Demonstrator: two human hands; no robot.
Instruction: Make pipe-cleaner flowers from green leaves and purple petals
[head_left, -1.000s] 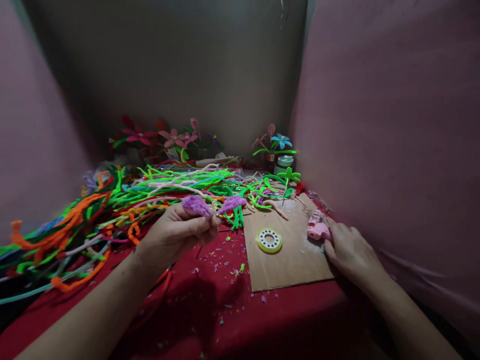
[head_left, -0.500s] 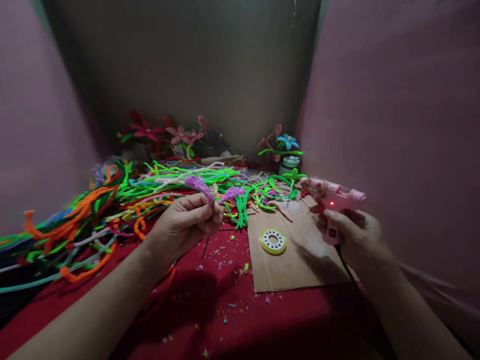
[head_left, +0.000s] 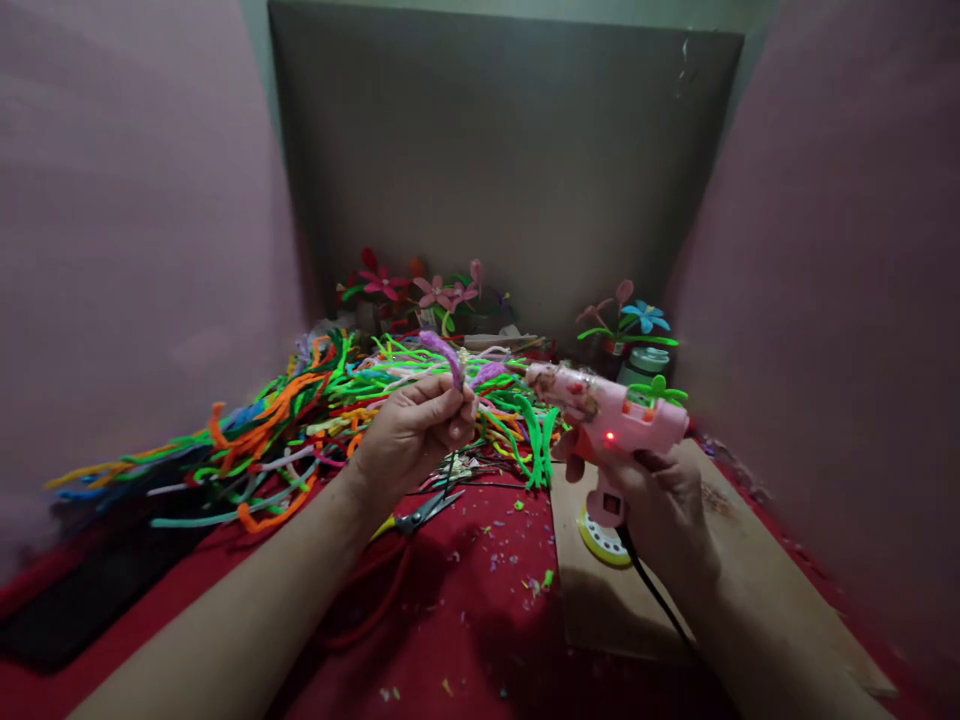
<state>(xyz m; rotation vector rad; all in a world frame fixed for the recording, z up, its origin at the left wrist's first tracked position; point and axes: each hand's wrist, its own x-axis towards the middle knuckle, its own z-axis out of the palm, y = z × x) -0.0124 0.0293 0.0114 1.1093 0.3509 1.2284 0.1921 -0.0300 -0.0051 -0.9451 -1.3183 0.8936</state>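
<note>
Pinched in the fingers of my left hand (head_left: 420, 420) is a pipe-cleaner flower (head_left: 441, 352), with fuzzy purple petals and a pale yellowish centre; its dark stem hangs below my fingers. My right hand (head_left: 660, 490) is wrapped round the handle of a pink glue gun (head_left: 600, 410) with a lit red light. The gun's nozzle points left, close to the flower's right petal; whether they touch I cannot tell. A black cord runs down from the handle. Scissors (head_left: 420, 515) with yellow and red handles lie below my left hand.
Loose colourful pipe cleaners (head_left: 292, 430) heap across the left and back. A wooden board (head_left: 600, 600) lies at right, bearing a yellow-and-white tape roll (head_left: 600, 545). Finished flowers (head_left: 442, 292) stand behind, with a blue flower (head_left: 646, 317) near a lidded jar (head_left: 643, 364). Scraps dot the red cloth (head_left: 450, 650).
The glue gun has moved left, from well apart to close beside the purple flower. My left hand keeps its hold on the flower. The view has shifted, bringing the scissors into sight.
</note>
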